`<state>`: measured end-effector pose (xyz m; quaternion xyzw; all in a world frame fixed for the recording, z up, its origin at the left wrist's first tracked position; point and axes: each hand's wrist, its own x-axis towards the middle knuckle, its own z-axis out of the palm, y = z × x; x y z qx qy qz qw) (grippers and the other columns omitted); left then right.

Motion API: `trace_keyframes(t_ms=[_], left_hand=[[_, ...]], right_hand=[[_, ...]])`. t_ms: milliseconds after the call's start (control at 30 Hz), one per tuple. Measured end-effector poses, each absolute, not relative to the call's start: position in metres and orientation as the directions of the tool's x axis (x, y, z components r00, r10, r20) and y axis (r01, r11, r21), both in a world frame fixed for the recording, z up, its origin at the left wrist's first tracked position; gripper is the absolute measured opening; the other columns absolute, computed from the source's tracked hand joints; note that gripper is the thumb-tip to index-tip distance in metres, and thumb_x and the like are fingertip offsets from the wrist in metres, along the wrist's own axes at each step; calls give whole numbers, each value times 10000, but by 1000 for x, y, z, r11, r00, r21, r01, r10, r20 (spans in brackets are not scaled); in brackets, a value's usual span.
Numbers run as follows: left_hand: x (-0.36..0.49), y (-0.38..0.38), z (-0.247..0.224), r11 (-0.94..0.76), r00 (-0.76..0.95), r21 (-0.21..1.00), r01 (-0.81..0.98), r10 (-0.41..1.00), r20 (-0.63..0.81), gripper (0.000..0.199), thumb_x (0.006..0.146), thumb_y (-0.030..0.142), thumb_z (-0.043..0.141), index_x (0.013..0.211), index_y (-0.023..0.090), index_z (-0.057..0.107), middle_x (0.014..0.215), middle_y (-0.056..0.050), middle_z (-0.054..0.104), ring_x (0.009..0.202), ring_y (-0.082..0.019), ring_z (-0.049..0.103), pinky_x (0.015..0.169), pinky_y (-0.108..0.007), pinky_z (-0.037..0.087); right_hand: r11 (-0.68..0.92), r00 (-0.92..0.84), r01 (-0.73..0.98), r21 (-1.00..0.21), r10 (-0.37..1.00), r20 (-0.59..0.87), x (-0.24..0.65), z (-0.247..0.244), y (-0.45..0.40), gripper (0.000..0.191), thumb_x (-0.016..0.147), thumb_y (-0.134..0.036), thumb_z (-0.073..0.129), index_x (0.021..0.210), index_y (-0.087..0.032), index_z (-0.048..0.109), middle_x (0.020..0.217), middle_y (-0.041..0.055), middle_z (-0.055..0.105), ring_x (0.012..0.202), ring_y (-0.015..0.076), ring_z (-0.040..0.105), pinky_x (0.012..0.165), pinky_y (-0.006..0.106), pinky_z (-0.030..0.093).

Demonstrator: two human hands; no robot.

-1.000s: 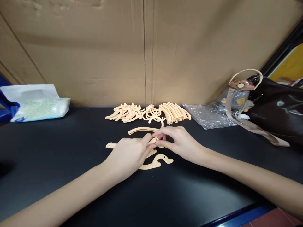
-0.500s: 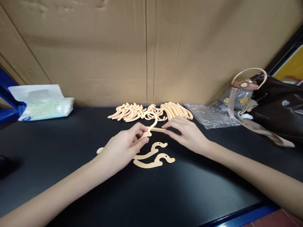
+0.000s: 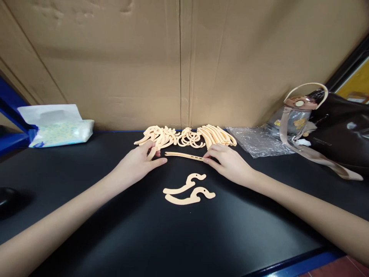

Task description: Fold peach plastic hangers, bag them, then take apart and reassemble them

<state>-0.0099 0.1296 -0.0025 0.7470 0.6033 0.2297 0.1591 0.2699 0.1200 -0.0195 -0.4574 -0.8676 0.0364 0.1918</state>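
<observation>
My left hand (image 3: 138,161) is at the left pile of curved cream pieces (image 3: 163,135), with a hooked piece (image 3: 152,153) between its fingers; its thumb is stretched out. In my right hand (image 3: 227,161) is one end of a long thin cream strip (image 3: 184,155) with small slots, pinched by fingertips and pointing left. Two flat curved pieces with small holes lie nearer, an upper one (image 3: 178,189) and a lower one (image 3: 182,201). Small ring-like hooks (image 3: 190,138) and a stack of long strips (image 3: 217,134) lie behind my hands.
A tissue pack (image 3: 62,130) lies at the left back, with a dark object (image 3: 7,197) nearer. At right are clear plastic wrap (image 3: 256,142), a strapped bottle (image 3: 300,115) and a dark bag (image 3: 343,130). Cardboard (image 3: 129,69) stands behind the black table (image 3: 178,242).
My left hand has moved left and back to the pile with the hooked piece, away from the strip. The piece end beside my left wrist no longer shows. My right hand keeps the strip.
</observation>
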Motion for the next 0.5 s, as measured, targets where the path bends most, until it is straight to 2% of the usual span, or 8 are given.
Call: trace_keyframes(t_ms=[67,133,233,300,400,500], left_hand=[[-9,128,-4,-251,201,484,838,967,153,344,753,536,638,835,215,546,654,45,498,565,-166,476,534,-278,337],[-6,126,-4,-287,232,488,824,958,171,340,765,526,639,878,212,571,671,41,519,587,-169,487,552,-274,352],[-3,122,-3,-323,286,577,750,945,158,304,809,502,600,888,208,593,768,14,588,638,-165,526,613,-278,410],[-1,120,-2,-316,313,647,694,942,124,288,830,492,572,866,207,590,785,13,597,598,-148,522,606,-277,426],[3,116,-1,-314,324,689,653,938,121,273,832,481,565,820,208,566,676,41,536,539,-134,485,571,-273,406],[11,109,1,-303,314,735,607,941,128,279,819,478,583,762,215,508,576,74,440,525,-128,452,568,-266,393]], right_hand=[[570,-494,751,-334,820,289,270,-20,120,196,975,-230,501,908,-168,675,951,79,666,926,221,593,860,384,449],[533,-470,710,-461,845,254,271,-20,121,188,963,-243,506,890,-173,664,927,66,664,878,200,595,811,354,450],[454,-436,650,-609,879,190,272,-20,123,191,938,-273,508,857,-177,652,890,53,664,812,183,594,743,324,440],[430,-425,622,-654,887,179,273,-20,124,187,915,-258,496,813,-183,634,857,44,661,798,182,592,738,320,433],[426,-407,576,-697,890,208,274,-20,124,270,934,-247,423,720,-189,577,779,31,638,780,175,590,769,317,435],[437,-402,586,-683,888,223,270,-18,117,326,984,-381,433,779,-186,594,757,17,638,742,164,595,731,297,433]])
